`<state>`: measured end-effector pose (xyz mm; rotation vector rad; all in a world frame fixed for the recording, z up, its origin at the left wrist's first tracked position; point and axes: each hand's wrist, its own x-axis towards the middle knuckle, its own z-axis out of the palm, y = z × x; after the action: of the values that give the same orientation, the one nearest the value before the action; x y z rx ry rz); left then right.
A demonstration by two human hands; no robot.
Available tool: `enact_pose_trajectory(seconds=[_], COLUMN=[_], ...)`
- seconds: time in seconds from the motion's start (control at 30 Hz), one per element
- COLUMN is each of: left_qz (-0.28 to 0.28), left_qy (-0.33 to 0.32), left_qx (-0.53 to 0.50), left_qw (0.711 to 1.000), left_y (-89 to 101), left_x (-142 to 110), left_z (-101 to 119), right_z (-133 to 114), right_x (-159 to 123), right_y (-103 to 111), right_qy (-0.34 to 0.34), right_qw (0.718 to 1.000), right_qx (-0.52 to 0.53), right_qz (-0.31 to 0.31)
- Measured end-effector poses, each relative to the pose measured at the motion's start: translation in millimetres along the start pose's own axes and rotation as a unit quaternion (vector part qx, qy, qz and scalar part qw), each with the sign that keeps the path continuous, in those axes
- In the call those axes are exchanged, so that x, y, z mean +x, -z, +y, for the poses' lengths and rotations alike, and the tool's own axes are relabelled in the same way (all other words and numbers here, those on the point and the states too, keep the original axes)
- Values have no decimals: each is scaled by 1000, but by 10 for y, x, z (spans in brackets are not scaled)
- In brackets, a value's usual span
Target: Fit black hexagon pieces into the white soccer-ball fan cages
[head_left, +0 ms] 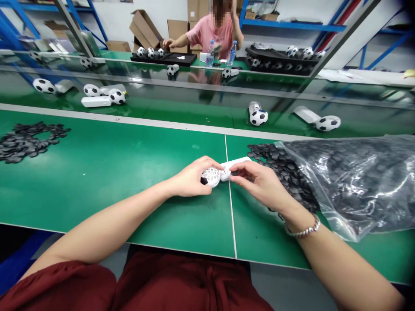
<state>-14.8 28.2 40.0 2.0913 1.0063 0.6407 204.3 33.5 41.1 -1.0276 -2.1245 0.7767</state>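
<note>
My left hand (pixel 194 177) is closed around the round head of a white soccer-ball gadget (pixel 212 176), low over the green table. The top of the ball is a white open lattice, and a black patch shows beside my thumb. Its white handle (pixel 238 163) points to the right, partly behind my fingers. My right hand (pixel 261 181) is at the neck between ball and handle, thumb and fingers pinched together. A small black piece (pixel 234 173) shows between those fingertips; its exact shape is hard to make out.
Loose black pieces (pixel 292 177) lie beside my right hand, by a clear plastic bag (pixel 366 185) full of them. Another black pile (pixel 26 140) is at far left. Several soccer-ball gadgets (pixel 327 123) rest on the strip beyond the table. A person (pixel 215 34) sits opposite, near black trays (pixel 184 60).
</note>
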Motion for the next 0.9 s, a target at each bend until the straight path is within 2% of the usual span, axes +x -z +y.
enact_pose_trajectory(seconds=[0.17, 0.57, 0.73, 0.9], left_qz=[-5, 19, 21, 22], left_qy=[1, 0, 5, 8], left_qx=[-11, -19, -17, -10], left_qw=[1000, 1000, 1000, 1000], left_y=[16, -27, -34, -38], left_x=[4, 2, -5, -4], left_z=[-12, -15, -2, 6], right_z=[-89, -90, -72, -90], right_x=[-26, -49, -49, -39], right_y=[-31, -42, -55, -47], right_qy=[77, 84, 65, 95], right_qw=[996, 995, 996, 992], right_qx=[-47, -56, -45, -58], right_qz=[0, -24, -31, -53])
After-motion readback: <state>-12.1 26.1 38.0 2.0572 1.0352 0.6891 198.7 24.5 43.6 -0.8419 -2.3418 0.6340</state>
